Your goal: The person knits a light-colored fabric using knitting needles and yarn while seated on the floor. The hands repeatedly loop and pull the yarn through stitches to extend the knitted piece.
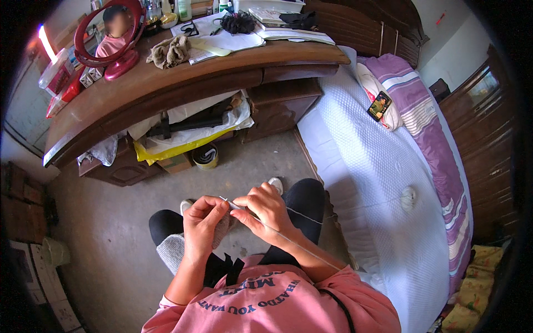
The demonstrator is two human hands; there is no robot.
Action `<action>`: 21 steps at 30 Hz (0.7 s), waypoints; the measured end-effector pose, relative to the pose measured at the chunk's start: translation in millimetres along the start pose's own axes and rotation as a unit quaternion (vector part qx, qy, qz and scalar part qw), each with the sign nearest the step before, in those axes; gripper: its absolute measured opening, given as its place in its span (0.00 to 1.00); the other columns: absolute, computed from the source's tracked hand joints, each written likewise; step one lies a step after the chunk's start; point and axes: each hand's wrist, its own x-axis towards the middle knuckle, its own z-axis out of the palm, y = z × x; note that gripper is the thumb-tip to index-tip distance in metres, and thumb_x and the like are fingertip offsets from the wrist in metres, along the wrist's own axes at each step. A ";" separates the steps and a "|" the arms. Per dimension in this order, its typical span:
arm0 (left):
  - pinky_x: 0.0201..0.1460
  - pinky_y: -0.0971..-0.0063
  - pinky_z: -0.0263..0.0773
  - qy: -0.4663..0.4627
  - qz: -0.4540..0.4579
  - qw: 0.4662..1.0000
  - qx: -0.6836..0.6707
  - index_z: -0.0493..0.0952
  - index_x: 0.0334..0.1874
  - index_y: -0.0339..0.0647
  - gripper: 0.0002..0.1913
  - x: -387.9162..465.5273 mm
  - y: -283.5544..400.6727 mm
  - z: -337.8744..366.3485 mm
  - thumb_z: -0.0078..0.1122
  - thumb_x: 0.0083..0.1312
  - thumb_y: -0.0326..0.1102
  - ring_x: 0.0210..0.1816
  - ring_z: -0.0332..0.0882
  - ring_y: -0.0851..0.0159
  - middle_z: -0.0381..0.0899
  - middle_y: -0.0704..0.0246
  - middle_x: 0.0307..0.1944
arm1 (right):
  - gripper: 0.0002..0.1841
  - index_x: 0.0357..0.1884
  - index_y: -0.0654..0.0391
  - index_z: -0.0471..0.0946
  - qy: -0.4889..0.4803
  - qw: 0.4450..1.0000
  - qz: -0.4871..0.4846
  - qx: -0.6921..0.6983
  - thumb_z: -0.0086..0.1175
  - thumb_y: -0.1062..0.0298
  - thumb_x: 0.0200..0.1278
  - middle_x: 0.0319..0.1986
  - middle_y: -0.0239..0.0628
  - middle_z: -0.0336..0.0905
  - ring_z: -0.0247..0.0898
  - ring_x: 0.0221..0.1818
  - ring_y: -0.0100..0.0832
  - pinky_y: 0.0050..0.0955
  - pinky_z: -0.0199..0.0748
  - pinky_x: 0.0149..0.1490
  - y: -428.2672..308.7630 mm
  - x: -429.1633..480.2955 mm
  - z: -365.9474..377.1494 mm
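Note:
Above my lap, my left hand (pixel 199 222) pinches a knitting needle (pixel 223 198) and the top edge of a grey knitted piece (pixel 170 253). The piece hangs below that hand and partly lies over my left thigh. Close beside it, my right hand (pixel 263 210) grips the work from the other side, fingers curled and thumb near the stitches. Fingers hide most of the needles. Grey yarn (pixel 306 217) passes by my right hand and along the forearm; a strand also crosses my right thigh. A ball of pale yarn (pixel 408 198) rests on the bed.
Ahead stands a wooden desk (pixel 200 81) bearing a round red mirror (pixel 120 68), a crumpled cloth (pixel 170 52) and papers. Below it sits a small bin (pixel 205 157). To the right is a bed (pixel 366 154) with a phone (pixel 379 106) on it.

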 end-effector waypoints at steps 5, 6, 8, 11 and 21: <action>0.39 0.85 0.71 -0.037 0.009 0.992 0.122 0.82 0.40 0.33 0.05 -5.4 -9.6 3.7 0.64 0.70 0.28 0.35 0.75 0.80 0.82 0.76 0.33 | 0.28 0.49 0.56 0.76 -0.080 0.978 0.015 0.191 0.72 0.48 0.54 0.39 0.40 0.72 0.68 0.40 0.39 0.36 0.67 0.47 14.3 1.1 10.5; 0.39 0.85 0.71 -0.034 0.019 0.992 0.119 0.82 0.40 0.33 0.05 -5.6 -8.2 4.7 0.64 0.70 0.28 0.35 0.75 0.80 0.82 0.76 0.33 | 0.28 0.48 0.57 0.79 -0.015 0.980 0.010 0.198 0.72 0.45 0.53 0.40 0.39 0.74 0.69 0.42 0.38 0.32 0.67 0.49 10.0 3.8 13.3; 0.39 0.85 0.71 -0.017 0.031 0.994 0.102 0.82 0.41 0.33 0.05 -5.8 -2.3 4.6 0.64 0.70 0.28 0.35 0.75 0.80 0.82 0.76 0.33 | 0.26 0.46 0.56 0.81 0.014 0.997 -0.018 0.070 0.72 0.48 0.53 0.38 0.37 0.74 0.68 0.41 0.37 0.32 0.66 0.47 2.4 7.7 -2.6; 0.41 0.85 0.72 0.023 0.006 0.999 0.029 0.81 0.41 0.33 0.02 -2.3 0.8 -2.6 0.62 0.69 0.24 0.36 0.77 0.80 0.82 0.74 0.35 | 0.14 0.40 0.57 0.84 0.027 0.999 -0.035 0.005 0.70 0.58 0.57 0.30 0.32 0.73 0.64 0.34 0.34 0.32 0.63 0.42 2.6 4.5 -14.9; 0.42 0.84 0.72 -0.049 -0.093 0.994 -0.021 0.83 0.43 0.33 0.05 -2.3 12.5 -17.1 0.61 0.68 0.24 0.36 0.78 0.77 0.83 0.72 0.37 | 0.06 0.39 0.58 0.83 -0.038 0.983 0.029 0.176 0.63 0.67 0.66 0.29 0.32 0.69 0.63 0.35 0.35 0.32 0.63 0.41 9.8 -6.9 -16.6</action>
